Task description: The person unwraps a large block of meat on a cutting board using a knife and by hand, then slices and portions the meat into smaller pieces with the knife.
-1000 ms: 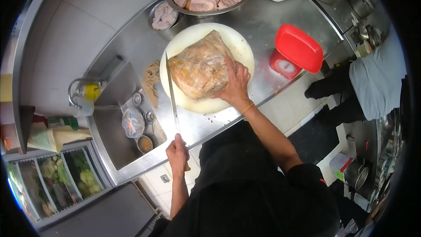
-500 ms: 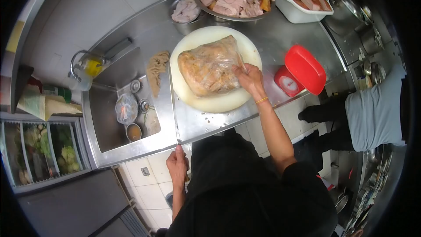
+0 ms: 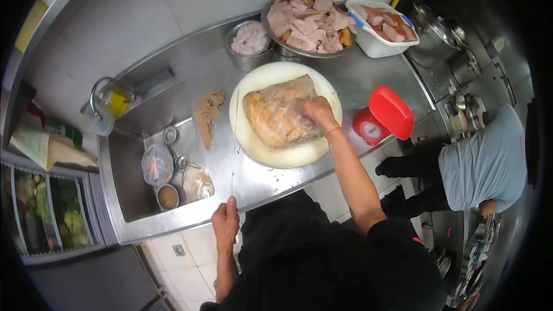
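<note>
A large piece of browned meat (image 3: 275, 116) in clear plastic wrap lies on a round white cutting board (image 3: 291, 160). My right hand (image 3: 316, 113) is closed on the wrap at the meat's right side; its fingertips are partly hidden. By the counter's front edge, my left hand (image 3: 226, 219) is wrapped round the handle of what looks like a long thin knife (image 3: 233, 175). Seen nearly edge-on, its blade points away from me, reaching past the board's left side. Beside the board, a crumpled brown cloth (image 3: 205, 116) lies near the sink.
Behind the board stand a bowl of pale pieces (image 3: 250, 39), a basin of cut meat (image 3: 311, 26) and a white tub of meat chunks (image 3: 384, 29). A red scale (image 3: 371, 131) stands right. The sink (image 3: 135, 207) holds a bag and cups. Another person (image 3: 481, 164) stands at right.
My right hand has shifted from the meat's right edge inward over its top and closed tighter on the wrap. My left hand keeps its hold low at the counter edge. The view has shifted slightly.
</note>
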A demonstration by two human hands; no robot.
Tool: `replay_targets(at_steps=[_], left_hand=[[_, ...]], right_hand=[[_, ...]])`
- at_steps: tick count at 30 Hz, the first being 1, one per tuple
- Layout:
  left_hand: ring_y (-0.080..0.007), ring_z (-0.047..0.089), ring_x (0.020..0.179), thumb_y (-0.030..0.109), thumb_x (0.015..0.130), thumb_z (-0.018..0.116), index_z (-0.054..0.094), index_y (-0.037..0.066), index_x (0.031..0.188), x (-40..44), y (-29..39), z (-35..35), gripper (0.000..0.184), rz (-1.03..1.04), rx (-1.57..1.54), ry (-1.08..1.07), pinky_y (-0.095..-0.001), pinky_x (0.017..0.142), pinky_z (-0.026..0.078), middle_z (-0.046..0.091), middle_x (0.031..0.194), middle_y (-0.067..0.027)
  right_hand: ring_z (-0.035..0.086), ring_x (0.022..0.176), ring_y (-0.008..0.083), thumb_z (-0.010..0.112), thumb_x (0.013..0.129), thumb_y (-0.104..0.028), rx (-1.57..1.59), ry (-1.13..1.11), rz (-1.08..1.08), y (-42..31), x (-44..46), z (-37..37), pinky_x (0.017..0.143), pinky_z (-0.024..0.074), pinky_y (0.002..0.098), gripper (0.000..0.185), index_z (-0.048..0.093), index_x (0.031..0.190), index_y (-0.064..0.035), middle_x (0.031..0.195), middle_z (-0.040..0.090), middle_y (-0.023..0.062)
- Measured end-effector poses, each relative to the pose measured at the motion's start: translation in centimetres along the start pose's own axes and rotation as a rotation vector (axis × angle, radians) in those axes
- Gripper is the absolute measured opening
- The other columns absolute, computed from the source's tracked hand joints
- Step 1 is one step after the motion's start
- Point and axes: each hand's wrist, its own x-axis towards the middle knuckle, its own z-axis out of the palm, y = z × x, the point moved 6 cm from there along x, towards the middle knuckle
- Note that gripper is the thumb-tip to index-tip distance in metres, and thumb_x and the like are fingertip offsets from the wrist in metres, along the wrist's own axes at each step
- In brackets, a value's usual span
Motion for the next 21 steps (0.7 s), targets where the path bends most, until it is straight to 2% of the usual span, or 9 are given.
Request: replay_targets(at_steps=[2, 3, 6, 7, 10, 16, 19, 21], left_hand=[[-0.0118, 0.048, 0.054, 0.046, 0.1, 0.06, 0.065, -0.007, 0.078, 1.4, 0.0, -0.3, 0.058, 0.054, 0.094, -0.028, -0.0307, 0.051, 0.039, 0.053, 0.056, -0.0051], [-0.0125, 0.049, 0.055, 0.047, 0.1, 0.06, 0.065, -0.007, 0.079, 2.0, 0.2, -0.2, 0.058, 0.085, 0.134, -0.042, -0.0315, 0.052, 0.04, 0.053, 0.057, -0.0058], [-0.015, 0.05, 0.055, 0.048, 0.1, 0.058, 0.066, -0.009, 0.08, 2.9, 1.1, 0.3, 0.061, 0.079, 0.188, -0.092, -0.033, 0.054, 0.042, 0.054, 0.057, -0.0074], [-0.0158, 0.051, 0.055, 0.049, 0.1, 0.057, 0.067, -0.009, 0.079, 2.8, 1.6, 0.3, 0.062, 0.053, 0.175, -0.12, -0.033, 0.054, 0.042, 0.055, 0.057, -0.0081], [-0.0163, 0.052, 0.055, 0.049, 0.1, 0.056, 0.067, -0.009, 0.08, 3.0, 2.3, 0.2, 0.063, 0.045, 0.181, -0.148, -0.0327, 0.054, 0.043, 0.056, 0.057, -0.0086], [-0.022, 0.055, 0.061, 0.05, 0.099, 0.057, 0.066, -0.009, 0.079, 3.0, 2.9, -1.4, 0.063, 0.078, 0.264, -0.137, -0.0389, 0.061, 0.046, 0.058, 0.06, -0.0153], [-0.0229, 0.053, 0.06, 0.049, 0.099, 0.058, 0.063, -0.008, 0.074, 2.2, 3.2, -2.1, 0.063, 0.067, 0.3, -0.124, -0.04, 0.061, 0.045, 0.056, 0.059, -0.017], [-0.0237, 0.053, 0.059, 0.048, 0.099, 0.059, 0.063, -0.008, 0.073, 1.3, 3.4, -2.4, 0.062, 0.061, 0.324, -0.118, -0.0408, 0.061, 0.045, 0.055, 0.058, -0.0163]], right_hand=[[0.071, 0.098, 0.0346, 0.064, 0.087, -0.044, -0.157, 0.102, 0.086, -1.3, -2.1, 0.1, 0.091, 0.0519, 0.0417, 0.052, 0.073, 0.097, 0.0058, 0.097, 0.074, 0.0229], [0.071, 0.1, 0.0379, 0.059, 0.09, -0.048, -0.239, 0.236, 0.007, -1.9, -2.8, 0.4, 0.091, 0.0517, 0.0432, 0.055, 0.074, 0.096, 0.0048, 0.1, 0.073, 0.025], [0.069, 0.102, 0.0423, 0.055, 0.094, -0.051, -0.304, 0.469, -0.019, -2.0, -2.7, 1.9, 0.091, 0.0515, 0.0453, 0.059, 0.074, 0.097, 0.0042, 0.102, 0.072, 0.0271], [0.069, 0.096, 0.0445, 0.051, 0.097, -0.051, -0.314, 0.537, -0.086, -1.7, -2.4, 2.3, 0.088, 0.0516, 0.0482, 0.06, 0.075, 0.092, 0.0042, 0.097, 0.072, 0.028], [0.07, 0.089, 0.044, 0.049, 0.099, -0.048, -0.335, 0.581, -0.147, -1.4, -2.0, 2.3, 0.085, 0.0519, 0.0501, 0.056, 0.076, 0.085, -0.001, 0.09, 0.072, 0.0259], [0.068, 0.084, 0.0432, 0.051, 0.099, -0.043, -0.329, 0.569, -0.28, -2.2, -1.8, 1.6, 0.08, 0.052, 0.0521, 0.047, 0.077, 0.078, -0.0099, 0.085, 0.071, 0.0225], [0.068, 0.081, 0.0443, 0.054, 0.098, -0.04, -0.344, 0.547, -0.386, -2.0, -0.1, 1.0, 0.078, 0.0521, 0.0526, 0.045, 0.075, 0.077, -0.0062, 0.08, 0.07, 0.0239], [0.066, 0.074, 0.0453, 0.058, 0.098, -0.036, -0.31, 0.47, -0.501, -2.6, 0.4, 0.6, 0.07, 0.0509, 0.0516, 0.044, 0.072, 0.073, -0.0031, 0.075, 0.066, 0.026]])
